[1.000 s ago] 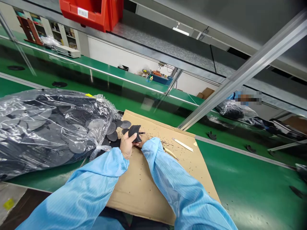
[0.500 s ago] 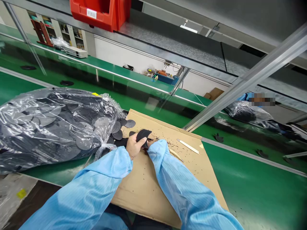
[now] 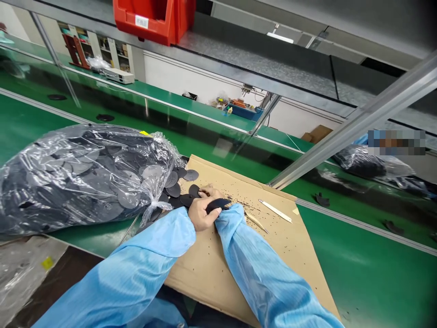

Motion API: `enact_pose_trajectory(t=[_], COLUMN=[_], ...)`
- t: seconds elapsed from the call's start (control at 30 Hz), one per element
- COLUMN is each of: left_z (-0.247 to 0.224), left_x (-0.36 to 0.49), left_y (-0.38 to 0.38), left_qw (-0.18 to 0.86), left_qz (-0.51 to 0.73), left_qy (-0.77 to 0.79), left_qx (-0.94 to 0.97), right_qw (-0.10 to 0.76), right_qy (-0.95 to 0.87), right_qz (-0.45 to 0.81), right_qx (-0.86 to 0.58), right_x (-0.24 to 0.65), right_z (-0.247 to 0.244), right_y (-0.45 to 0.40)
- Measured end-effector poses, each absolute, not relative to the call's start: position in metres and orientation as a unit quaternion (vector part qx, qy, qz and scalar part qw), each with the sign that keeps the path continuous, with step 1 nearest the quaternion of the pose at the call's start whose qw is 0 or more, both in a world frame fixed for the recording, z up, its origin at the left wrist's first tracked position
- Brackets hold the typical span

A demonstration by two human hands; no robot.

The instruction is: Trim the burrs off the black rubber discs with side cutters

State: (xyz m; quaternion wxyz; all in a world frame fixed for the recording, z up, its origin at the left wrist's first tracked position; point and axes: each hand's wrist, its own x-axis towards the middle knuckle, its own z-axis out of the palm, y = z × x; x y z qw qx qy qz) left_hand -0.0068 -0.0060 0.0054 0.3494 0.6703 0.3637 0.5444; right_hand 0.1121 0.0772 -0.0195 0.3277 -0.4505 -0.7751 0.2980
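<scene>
My left hand [image 3: 201,216] is closed around a dark, flexible black disc [image 3: 217,205], folded or curved over, above a cardboard sheet [image 3: 239,278]. Just behind it, my right hand [image 3: 209,191] reaches leftward, partly hidden by the left hand and the held piece. Its fingertips are curled at the edge of another flat black disc [image 3: 194,190]. Several more black discs [image 3: 173,190] lie loose at the cardboard's left side, by the knotted neck of a clear plastic bag [image 3: 92,177] full of such discs.
A slim white blade-like tool [image 3: 275,211] and a curved pale-handled tool [image 3: 256,222] lie on the cardboard among many tiny black scraps. The green bench [image 3: 362,246] extends rightward. A metal post [image 3: 324,123] slants up at right, and a red bin [image 3: 153,23] sits on the shelf overhead.
My right hand has moved left from behind the held disc to a loose disc on the cardboard. The left hand's disc has tipped lower. The view has shifted slightly left.
</scene>
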Motion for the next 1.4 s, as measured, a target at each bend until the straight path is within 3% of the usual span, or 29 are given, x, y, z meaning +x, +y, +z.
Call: enact_pose_trajectory(t=[0.27,0.43,0.53,0.63,0.77,0.87,1.0,1.13,1.4], left_z=[0.006,0.004,-0.002,-0.008,-0.009,-0.006,-0.006,-0.007,-0.004], left_x=[-0.01,-0.009,-0.004,0.0,0.0,-0.003,-0.003,-0.001,0.001], left_y=[-0.005,0.004,0.012,0.015,0.012,0.009,0.008,0.007,0.003], left_qw=[0.336,0.478,0.591,0.645,0.644,0.569,0.507,0.567,0.605], left_qz=[0.555,0.582,0.575,0.538,0.497,0.484,0.478,0.479,0.461], left_qy=[0.391,0.385,0.364,0.37,0.367,0.372,0.432,0.458,0.398], left_qx=[0.653,0.533,0.433,0.397,0.452,0.551,0.572,0.489,0.513], right_qw=[0.388,0.51,0.57,0.549,0.458,0.454,0.506,0.585,0.559], right_qy=[-0.747,-0.625,-0.511,-0.402,-0.332,-0.282,-0.279,-0.385,-0.46], right_qz=[0.266,0.231,0.35,0.559,0.697,0.729,0.702,0.551,0.486], right_qx=[-0.47,-0.545,-0.539,-0.474,-0.441,-0.428,-0.417,-0.454,-0.489], right_x=[0.121,0.157,0.181,0.191,0.181,0.173,0.166,0.16,0.162], right_z=[-0.014,0.002,0.013,0.013,0.003,0.0,0.001,0.002,0.002], right_y=[0.078,0.067,0.044,0.015,-0.007,-0.008,-0.009,-0.015,-0.017])
